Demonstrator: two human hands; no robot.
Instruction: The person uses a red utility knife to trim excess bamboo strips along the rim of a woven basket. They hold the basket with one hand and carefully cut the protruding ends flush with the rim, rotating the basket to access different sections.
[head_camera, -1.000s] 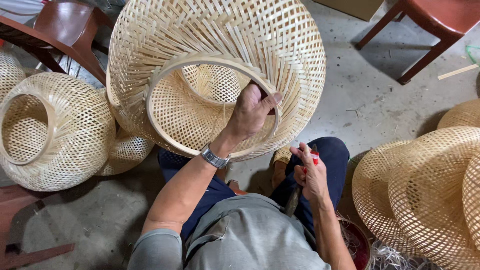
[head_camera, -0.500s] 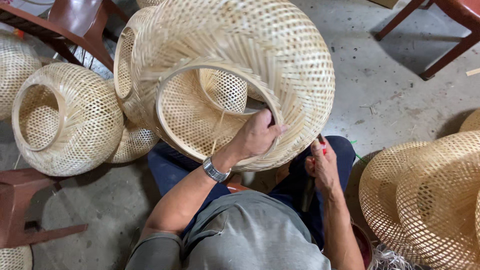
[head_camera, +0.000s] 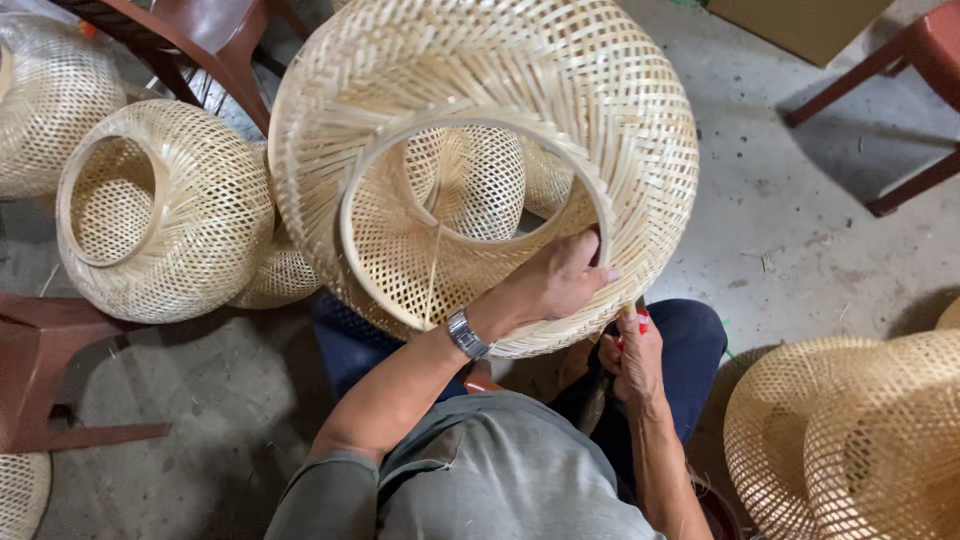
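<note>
Woven bamboo lampshade (head_camera: 480, 150) fully woven; left hand (head_camera: 555, 280) grasps rim hoop (head_camera: 365, 270); right hand (head_camera: 632, 355) clenched on red-handled tool (head_camera: 640, 322); trimming apparently left.

A large woven bamboo lampshade (head_camera: 480, 160) fills the middle of the head view, tilted so its round opening faces the camera. The left hand (head_camera: 560, 280) grips the inner ring of that opening, fingers curled over the rim; a metal wristwatch (head_camera: 467, 334) sits on the wrist. The right hand (head_camera: 632, 355) is below the shade's lower edge, closed around a small red-handled tool (head_camera: 640, 322). Another woven shade (head_camera: 160, 210) lies to the left on the concrete floor (head_camera: 790, 240), more at lower right (head_camera: 850, 440), with brown chairs (head_camera: 900, 70) around.
</note>
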